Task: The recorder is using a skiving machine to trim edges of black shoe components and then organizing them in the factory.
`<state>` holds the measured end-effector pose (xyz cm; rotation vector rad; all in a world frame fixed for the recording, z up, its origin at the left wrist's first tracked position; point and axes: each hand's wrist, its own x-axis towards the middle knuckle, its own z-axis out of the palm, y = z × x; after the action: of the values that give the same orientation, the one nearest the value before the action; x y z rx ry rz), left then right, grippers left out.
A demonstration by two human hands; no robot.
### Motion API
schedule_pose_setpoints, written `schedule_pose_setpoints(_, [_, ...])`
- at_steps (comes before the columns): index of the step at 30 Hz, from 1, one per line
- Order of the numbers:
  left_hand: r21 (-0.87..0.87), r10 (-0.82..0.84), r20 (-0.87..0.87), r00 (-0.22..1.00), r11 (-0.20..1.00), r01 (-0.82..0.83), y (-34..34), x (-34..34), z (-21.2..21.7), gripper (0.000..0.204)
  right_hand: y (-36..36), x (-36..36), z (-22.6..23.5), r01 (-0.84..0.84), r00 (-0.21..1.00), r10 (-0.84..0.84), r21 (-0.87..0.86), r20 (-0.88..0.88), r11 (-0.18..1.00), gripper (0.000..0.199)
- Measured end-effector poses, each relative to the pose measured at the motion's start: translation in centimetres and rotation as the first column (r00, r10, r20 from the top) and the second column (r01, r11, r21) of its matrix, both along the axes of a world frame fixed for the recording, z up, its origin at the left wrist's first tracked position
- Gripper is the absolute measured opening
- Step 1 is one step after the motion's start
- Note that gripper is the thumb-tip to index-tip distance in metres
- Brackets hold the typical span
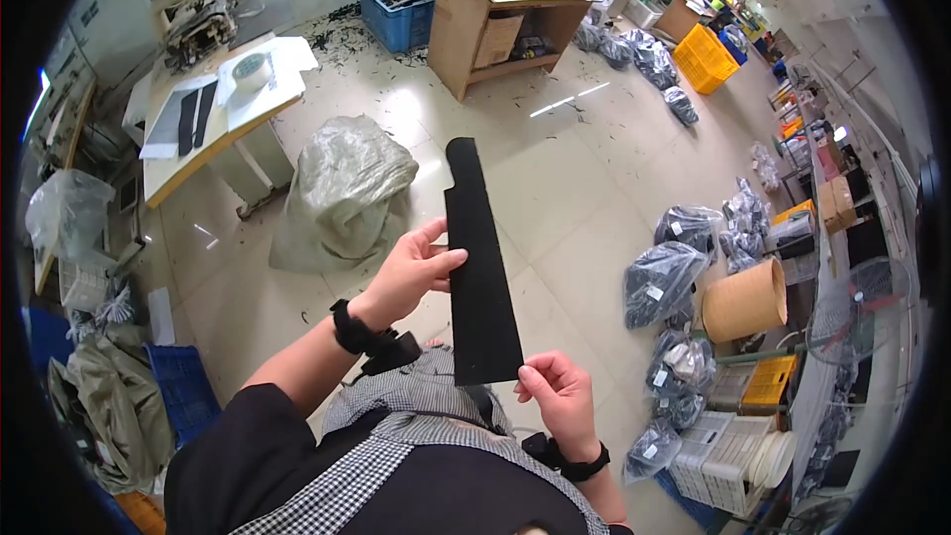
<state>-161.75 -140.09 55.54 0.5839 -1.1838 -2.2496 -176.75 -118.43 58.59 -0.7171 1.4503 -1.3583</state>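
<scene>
Between my hands is a long flat black piece of material (477, 277), held up in front of my body. It widens toward its near end, and its far end is rounded with a notch on the left side. My left hand (418, 266) pinches its left edge around the middle, thumb on top. At the near right corner, my right hand (557, 391) grips it between thumb and fingers. The fingertips behind the piece are hidden.
At the left, a worktable (218, 134) carries black strips (196, 117) and a tape roll (252, 72). A large grey-green sack (352, 188) sits on the floor ahead. Wrapped bundles (666, 282), a brown cardboard drum (745, 300) and crates (723, 456) line the right. Beyond stands a wooden desk (466, 25).
</scene>
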Motion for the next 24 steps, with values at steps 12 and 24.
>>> schedule_pose_setpoints(12, [-0.015, 0.186, -0.039, 0.982, 0.982, -0.187, -24.1, -18.6, -0.5, 0.042, -27.5, -21.9, -1.1, -0.18, 0.98, 0.183, 0.045, -0.074, 0.983, 0.006])
schedule_pose_setpoints(24, [0.057, 0.547, 0.031, 0.837, 0.835, -0.548, -50.0, -26.8, -0.8, 0.057, -60.1, -33.8, -1.7, -0.589, 0.804, 0.592, 0.067, -0.052, 0.806, 0.016])
